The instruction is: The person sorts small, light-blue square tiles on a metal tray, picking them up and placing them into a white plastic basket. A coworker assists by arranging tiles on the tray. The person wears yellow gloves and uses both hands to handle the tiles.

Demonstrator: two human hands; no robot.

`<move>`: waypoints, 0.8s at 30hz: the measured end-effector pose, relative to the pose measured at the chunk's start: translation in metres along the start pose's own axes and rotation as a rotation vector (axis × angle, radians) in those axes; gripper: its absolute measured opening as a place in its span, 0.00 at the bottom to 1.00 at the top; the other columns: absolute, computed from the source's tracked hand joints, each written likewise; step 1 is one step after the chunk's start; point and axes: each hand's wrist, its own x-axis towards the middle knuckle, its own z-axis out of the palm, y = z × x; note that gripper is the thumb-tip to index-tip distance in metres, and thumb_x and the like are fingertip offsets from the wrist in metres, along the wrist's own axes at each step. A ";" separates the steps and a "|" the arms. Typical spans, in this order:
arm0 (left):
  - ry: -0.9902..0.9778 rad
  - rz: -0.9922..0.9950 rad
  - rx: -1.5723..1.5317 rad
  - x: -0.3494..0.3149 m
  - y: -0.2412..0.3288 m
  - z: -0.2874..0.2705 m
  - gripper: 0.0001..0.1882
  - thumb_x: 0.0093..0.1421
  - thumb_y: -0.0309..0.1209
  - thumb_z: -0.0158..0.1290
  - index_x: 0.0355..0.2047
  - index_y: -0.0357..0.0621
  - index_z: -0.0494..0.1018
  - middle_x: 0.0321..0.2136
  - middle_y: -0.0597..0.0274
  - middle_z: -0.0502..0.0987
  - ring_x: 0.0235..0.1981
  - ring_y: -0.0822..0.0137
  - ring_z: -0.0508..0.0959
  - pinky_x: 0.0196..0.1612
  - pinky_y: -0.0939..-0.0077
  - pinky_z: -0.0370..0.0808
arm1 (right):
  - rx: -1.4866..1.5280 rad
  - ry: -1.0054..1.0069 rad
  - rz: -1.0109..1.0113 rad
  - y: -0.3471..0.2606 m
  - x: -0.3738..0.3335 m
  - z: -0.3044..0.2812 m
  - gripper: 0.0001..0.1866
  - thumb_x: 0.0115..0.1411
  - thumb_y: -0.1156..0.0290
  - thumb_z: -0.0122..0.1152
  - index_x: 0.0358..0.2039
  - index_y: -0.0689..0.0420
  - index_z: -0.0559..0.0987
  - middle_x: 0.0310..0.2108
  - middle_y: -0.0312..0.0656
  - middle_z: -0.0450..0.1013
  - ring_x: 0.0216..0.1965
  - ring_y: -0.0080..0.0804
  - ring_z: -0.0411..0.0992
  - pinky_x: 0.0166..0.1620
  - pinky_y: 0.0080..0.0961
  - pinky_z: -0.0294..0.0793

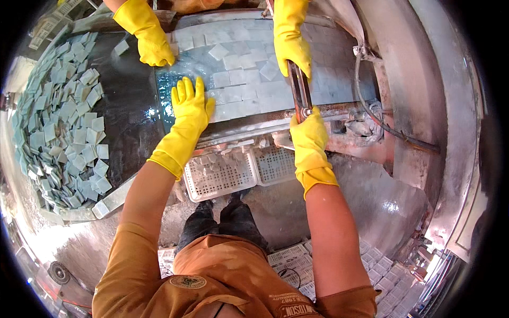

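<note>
Yellow rubber gloves cover both my hands. My left hand (189, 108) lies with fingers spread at the left edge of the laid tiles (237, 77), by a wet, shiny strip of the work surface. My right hand (309, 132) is closed round the near end of a long, narrow metal bar (301, 89) that crosses over the tiles. A co-worker's gloved hand (291, 45) grips the bar's far end. Opposite my left hand, the co-worker's other gloved hand (154, 45) rests with curled fingers near the dark surface. The small pale, square tiles sit close together in rows.
A big heap of loose pale green tiles (69, 116) covers the left end of the dark surface (124, 100). Below the near edge stand two white perforated baskets (225, 186), with broken pieces in the left one. A hose (366, 100) hangs at the right beside a metal housing (413, 69).
</note>
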 end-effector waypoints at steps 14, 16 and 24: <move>0.034 0.179 -0.228 -0.013 -0.057 -0.080 0.43 0.55 0.38 0.71 0.71 0.47 0.71 0.67 0.38 0.73 0.67 0.35 0.73 0.73 0.44 0.66 | -0.023 0.048 0.007 0.007 -0.001 0.003 0.36 0.60 0.53 0.73 0.62 0.62 0.77 0.45 0.58 0.85 0.47 0.59 0.85 0.50 0.53 0.85; -0.024 0.240 -0.155 -0.013 -0.099 -0.065 0.38 0.57 0.38 0.71 0.68 0.50 0.75 0.66 0.42 0.76 0.67 0.37 0.74 0.73 0.42 0.66 | -0.028 0.016 0.014 -0.001 0.000 0.003 0.37 0.59 0.53 0.73 0.63 0.62 0.76 0.45 0.59 0.85 0.48 0.59 0.85 0.51 0.52 0.85; 0.053 0.265 -0.281 0.049 -0.059 -0.028 0.22 0.58 0.29 0.64 0.54 0.50 0.83 0.41 0.54 0.85 0.41 0.43 0.83 0.45 0.50 0.80 | -0.022 -0.012 0.040 -0.006 -0.002 -0.001 0.34 0.59 0.53 0.73 0.60 0.61 0.78 0.47 0.59 0.84 0.48 0.59 0.85 0.51 0.52 0.85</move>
